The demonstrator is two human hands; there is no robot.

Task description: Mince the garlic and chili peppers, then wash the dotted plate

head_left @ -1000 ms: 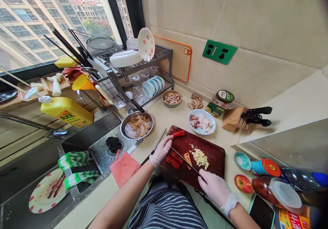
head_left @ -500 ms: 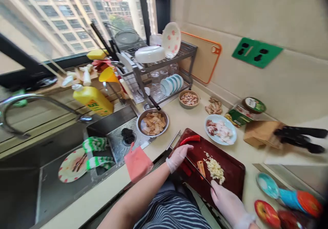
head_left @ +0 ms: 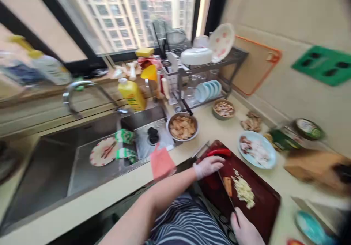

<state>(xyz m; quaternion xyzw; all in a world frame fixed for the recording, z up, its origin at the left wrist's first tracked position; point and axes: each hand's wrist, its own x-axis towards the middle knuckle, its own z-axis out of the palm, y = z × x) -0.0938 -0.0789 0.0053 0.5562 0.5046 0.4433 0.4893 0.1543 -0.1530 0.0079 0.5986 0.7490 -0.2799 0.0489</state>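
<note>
My left hand (head_left: 210,165), in a clear glove, lies over the far end of the knife blade with fingers stretched out, just below a whole red chilli (head_left: 219,152). My right hand (head_left: 246,228), also gloved, is wrapped round the handle of the knife (head_left: 225,187), seen almost edge-on. Both hands are over a dark red cutting board (head_left: 263,204). Beside the blade lies an orange strip (head_left: 227,186), which looks like an opened chilli piece. Right of it is a heap of finely chopped pale garlic (head_left: 244,192).
Behind the board stand a pan of beige slices (head_left: 182,127), a bowl of cut pieces (head_left: 224,109) and a light-blue plate (head_left: 271,161) with meat. Left are a pink cloth (head_left: 162,164) and the sink (head_left: 95,139). A dish rack (head_left: 181,80) stands behind.
The view has swung left, so everything appears further right and more of the sink shows. Both hands remain at the knife over the board.
</note>
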